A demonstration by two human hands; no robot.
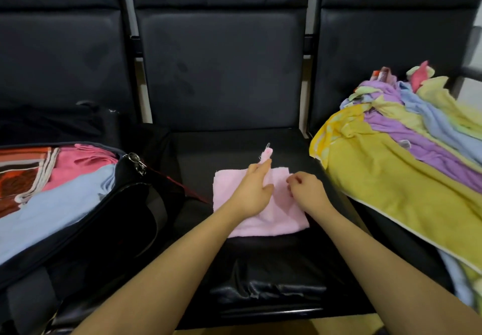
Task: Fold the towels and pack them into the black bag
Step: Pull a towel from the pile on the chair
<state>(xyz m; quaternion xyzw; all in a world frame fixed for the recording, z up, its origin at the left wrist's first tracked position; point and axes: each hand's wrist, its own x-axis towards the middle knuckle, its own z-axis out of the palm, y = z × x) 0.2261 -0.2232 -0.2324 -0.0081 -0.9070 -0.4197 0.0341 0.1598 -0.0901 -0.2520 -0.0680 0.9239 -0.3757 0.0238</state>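
Observation:
A small pink towel (276, 217) lies folded on the middle black seat, with a little pink hanging loop (267, 152) sticking out at its far edge. My left hand (254, 191) presses flat on the towel, fingers stretched toward the loop. My right hand (306, 190) rests on the towel's right part with its fingers curled, pinching the cloth. The black bag (125, 204) stands open on the left seat, and holds folded pink, light blue and patterned orange towels (65, 186).
A loose pile of yellow, purple and light blue towels (407, 157) covers the right seat. The black seat backs rise behind. The seat's front edge (260, 311) runs below my forearms. A zipper pull (137, 162) hangs at the bag's rim.

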